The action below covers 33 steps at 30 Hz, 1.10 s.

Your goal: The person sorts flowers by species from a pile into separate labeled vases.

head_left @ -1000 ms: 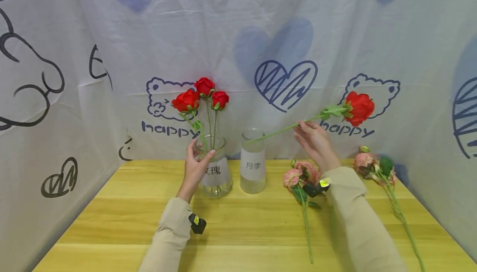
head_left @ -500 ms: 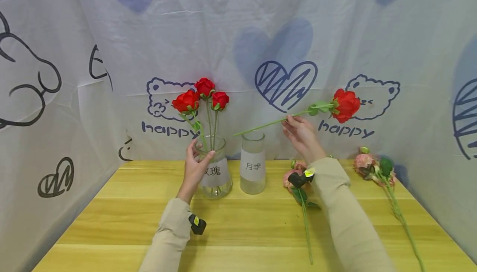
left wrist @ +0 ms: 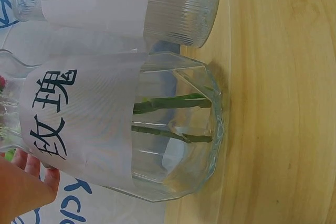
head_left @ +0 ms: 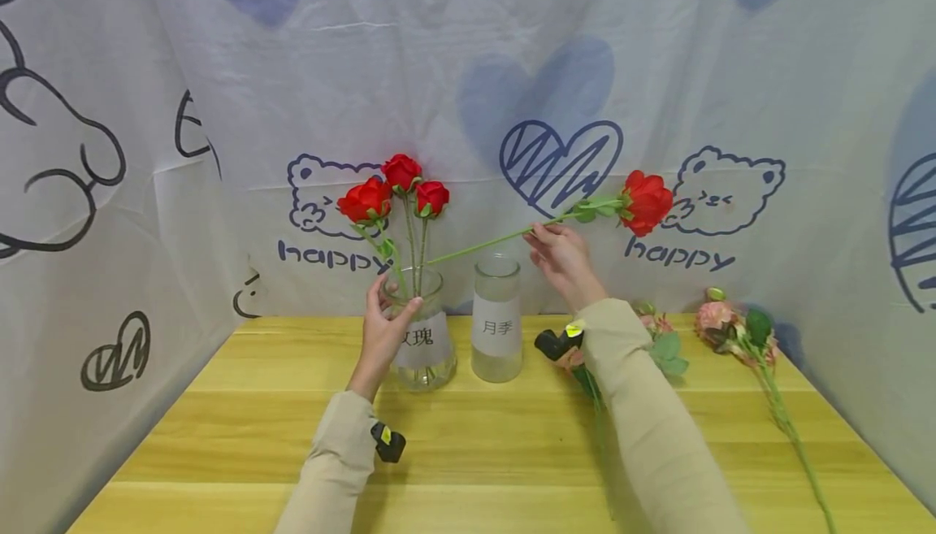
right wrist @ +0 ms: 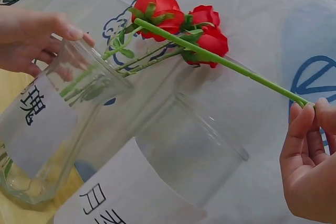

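Observation:
My left hand (head_left: 382, 331) grips the neck of a wide glass vase (head_left: 439, 355) with a white paper label. Three red roses (head_left: 401, 172) stand in it, and their stem ends show through the glass in the left wrist view. My right hand (head_left: 565, 262) pinches the green stem of another red rose (head_left: 647, 203) between thumb and fingers. That rose is held nearly level, bloom to the right and bare stem end pointing left. In the head view the stem passes above a narrower labelled glass vase (head_left: 497, 339), its tip near the stems of the standing roses.
The narrower vase stands right beside the wide one. At the table's right lies a pink flower stem (head_left: 782, 412). Another pink flower (head_left: 658, 324) lies partly hidden under my right forearm. A printed cloth (head_left: 439, 71) hangs behind the wooden table (head_left: 475, 445).
My right hand has carried the rose leftward, its stem end passing over the narrower vase toward the wide one. The left hand keeps its grip on the wide vase.

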{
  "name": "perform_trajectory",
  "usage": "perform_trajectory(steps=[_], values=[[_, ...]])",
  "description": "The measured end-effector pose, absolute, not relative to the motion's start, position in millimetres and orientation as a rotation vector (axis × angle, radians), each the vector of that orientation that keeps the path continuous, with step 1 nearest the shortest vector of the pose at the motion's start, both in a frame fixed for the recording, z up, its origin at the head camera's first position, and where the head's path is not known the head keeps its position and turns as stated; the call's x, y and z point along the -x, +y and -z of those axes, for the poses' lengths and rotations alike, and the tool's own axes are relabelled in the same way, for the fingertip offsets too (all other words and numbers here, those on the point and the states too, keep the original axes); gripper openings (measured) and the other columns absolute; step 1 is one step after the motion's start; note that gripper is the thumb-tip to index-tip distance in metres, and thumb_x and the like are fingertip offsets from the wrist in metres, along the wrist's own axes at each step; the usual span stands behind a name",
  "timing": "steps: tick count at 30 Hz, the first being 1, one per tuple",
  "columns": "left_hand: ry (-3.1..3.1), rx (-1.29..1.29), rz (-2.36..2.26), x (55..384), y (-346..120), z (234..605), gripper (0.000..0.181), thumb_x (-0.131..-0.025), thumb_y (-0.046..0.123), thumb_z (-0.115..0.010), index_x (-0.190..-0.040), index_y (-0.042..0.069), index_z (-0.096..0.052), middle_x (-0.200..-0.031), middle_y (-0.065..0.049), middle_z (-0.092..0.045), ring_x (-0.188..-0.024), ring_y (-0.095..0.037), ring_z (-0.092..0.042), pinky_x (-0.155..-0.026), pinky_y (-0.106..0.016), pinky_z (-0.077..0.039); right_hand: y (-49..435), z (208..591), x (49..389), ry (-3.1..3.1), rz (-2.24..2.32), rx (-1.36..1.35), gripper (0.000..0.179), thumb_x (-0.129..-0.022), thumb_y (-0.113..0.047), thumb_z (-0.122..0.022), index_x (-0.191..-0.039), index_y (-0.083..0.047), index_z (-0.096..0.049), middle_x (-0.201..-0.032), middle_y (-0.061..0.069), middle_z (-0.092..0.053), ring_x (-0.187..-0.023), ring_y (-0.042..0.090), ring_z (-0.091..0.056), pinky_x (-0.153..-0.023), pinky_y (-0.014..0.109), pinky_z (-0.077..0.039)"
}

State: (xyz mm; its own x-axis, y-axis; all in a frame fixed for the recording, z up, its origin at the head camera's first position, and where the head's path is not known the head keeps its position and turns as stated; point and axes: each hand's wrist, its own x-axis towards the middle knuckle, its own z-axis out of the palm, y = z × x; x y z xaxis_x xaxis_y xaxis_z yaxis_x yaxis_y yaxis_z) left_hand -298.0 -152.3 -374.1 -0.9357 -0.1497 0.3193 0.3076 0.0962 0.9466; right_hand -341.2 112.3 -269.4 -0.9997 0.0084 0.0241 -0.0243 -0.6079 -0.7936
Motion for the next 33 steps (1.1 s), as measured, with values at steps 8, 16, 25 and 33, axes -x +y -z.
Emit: perform_trajectory(steps=[8, 16, 25, 33], values=[[-2.048, 0.151, 1.926, 290.7, -151.4, 366.5, 0.080, -0.091, 0.020, -0.066, -0.153, 0.007, -0.017, -0.149, -0.019, -0.031, -0.134, -0.038, -0.030, -0.107, -0.050, -0.031, 98.0, 273.4, 346.0, -1.500, -2.714, 0.006, 0.009, -0.098, -0.001, -0.052, -0.093, -0.007, -0.047, -0.080, -0.003, -0.063, -0.070, 0.008, -0.061, -0.061, 0.019, -0.044], [-2.077, 0.156, 1.899, 270.2, -143.7, 348.8, 0.077, -0.092, 0.015, -0.062, -0.152, 0.001, -0.016, -0.148, -0.024, -0.030, -0.133, -0.040, -0.029, -0.107, -0.052, -0.031, 85.8, 274.5, 344.8, -1.675, -2.565, -0.039, 0.009, -0.096, -0.001, -0.057, -0.093, -0.006, -0.049, -0.082, -0.001, -0.061, -0.071, 0.008, -0.061, -0.061, 0.019, -0.049], [-2.057, 0.166, 1.900, 295.0, -150.7, 373.0, 0.081, -0.091, 0.023, -0.066, -0.153, 0.009, -0.016, -0.148, -0.018, -0.031, -0.133, -0.037, -0.029, -0.107, -0.054, -0.030, 68.2, 268.1, 341.4, -1.828, -2.391, -0.086, 0.010, -0.093, 0.000, -0.061, -0.093, -0.003, -0.052, -0.086, 0.004, -0.058, -0.071, 0.009, -0.060, -0.061, 0.019, -0.053], [-2.051, 0.168, 1.871, 297.7, -149.7, 376.2, 0.079, -0.091, 0.027, -0.067, -0.152, 0.013, -0.020, -0.146, -0.015, -0.033, -0.130, -0.034, -0.033, -0.104, -0.051, -0.035, 43.0, 263.2, 338.2, -2.007, -2.069, -0.187, 0.011, -0.092, -0.004, -0.065, -0.097, 0.003, -0.057, -0.086, 0.005, -0.060, -0.072, 0.011, -0.056, -0.056, 0.018, -0.050]])
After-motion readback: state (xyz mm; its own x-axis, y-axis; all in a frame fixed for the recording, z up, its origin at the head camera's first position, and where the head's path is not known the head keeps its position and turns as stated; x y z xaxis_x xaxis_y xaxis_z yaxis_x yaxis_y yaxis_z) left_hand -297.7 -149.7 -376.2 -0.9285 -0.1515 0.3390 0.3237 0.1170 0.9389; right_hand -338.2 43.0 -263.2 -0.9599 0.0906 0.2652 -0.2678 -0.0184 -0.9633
